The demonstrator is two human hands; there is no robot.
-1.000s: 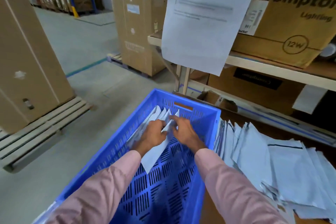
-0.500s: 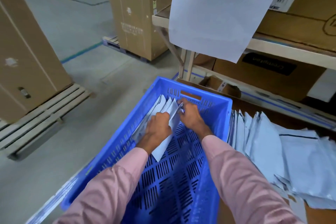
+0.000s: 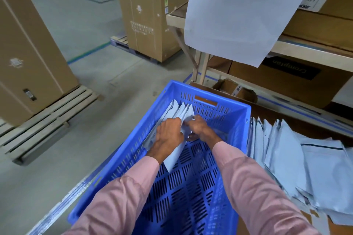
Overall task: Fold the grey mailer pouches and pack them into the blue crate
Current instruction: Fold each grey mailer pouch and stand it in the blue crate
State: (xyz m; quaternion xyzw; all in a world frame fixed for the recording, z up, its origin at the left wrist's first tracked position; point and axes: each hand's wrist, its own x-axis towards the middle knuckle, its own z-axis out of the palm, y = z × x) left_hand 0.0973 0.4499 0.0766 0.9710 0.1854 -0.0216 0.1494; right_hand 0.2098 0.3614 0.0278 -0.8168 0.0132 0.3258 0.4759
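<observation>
The blue crate point(image 3: 242, 120) at centre frame is moulded plastic, slotted, with a slight sheen on its rim. The grey mailer pouches point(image 3: 286, 158) at right are thin plastic film, smooth and faintly glossy, creased in places. The sleeves point(image 3: 257, 187) in the lower frame are matt pink woven cloth. Cartons point(image 3: 149, 15) in the upper frame are matt brown cardboard. The pallet point(image 3: 47, 112) at left is rough bare wood, the floor point(image 3: 86, 25) dull concrete, and the hanging sheet point(image 3: 238, 15) at upper right is matt white paper.
</observation>
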